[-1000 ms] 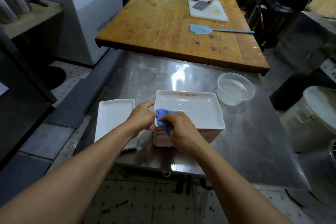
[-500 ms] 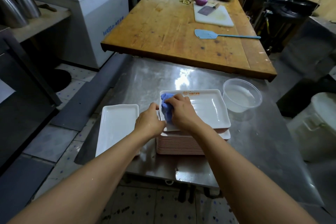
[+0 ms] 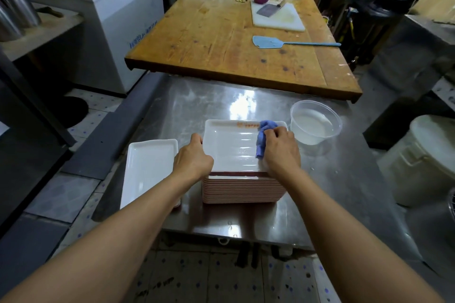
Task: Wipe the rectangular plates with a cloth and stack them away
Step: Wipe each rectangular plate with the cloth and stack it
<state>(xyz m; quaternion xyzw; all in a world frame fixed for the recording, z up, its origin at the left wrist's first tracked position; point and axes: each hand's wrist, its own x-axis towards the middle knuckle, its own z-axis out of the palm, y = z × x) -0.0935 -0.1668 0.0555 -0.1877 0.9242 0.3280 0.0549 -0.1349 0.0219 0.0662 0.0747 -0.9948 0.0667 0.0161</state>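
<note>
- Since half a second ago, our right hand [image 3: 280, 149] has carried the blue cloth [image 3: 263, 138] from the top plate's far left corner across to its far right corner, and our left hand [image 3: 193, 157] has stayed on the plate's left edge.
- The top plate [image 3: 234, 147] is white, glossy and rectangular with a raised rim and rounded corners. Orange lettering runs along its far rim. Its long axis lies left to right in front of us.
- It sits on a tall stack of plates [image 3: 242, 189] whose pinkish edges form neat ridges. The top plate is shifted a little away from us on the stack.
- Our right fingers are curled round the bunched, soft cloth and press it onto the plate.
- Our left fingers grip the plate's near left edge, thumb on top.
- A second white rectangular plate [image 3: 147, 167] lies just left of the stack, its long axis running away from us.
- Everything rests on a scuffed, shiny steel surface [image 3: 197, 106].
- A round clear plastic tub [image 3: 316, 122] holding water stands just right of the stack.
- Beyond it, a worn wooden surface [image 3: 216, 39] carries a white cutting board [image 3: 278, 16] and a light blue spatula [image 3: 290, 44].
</note>
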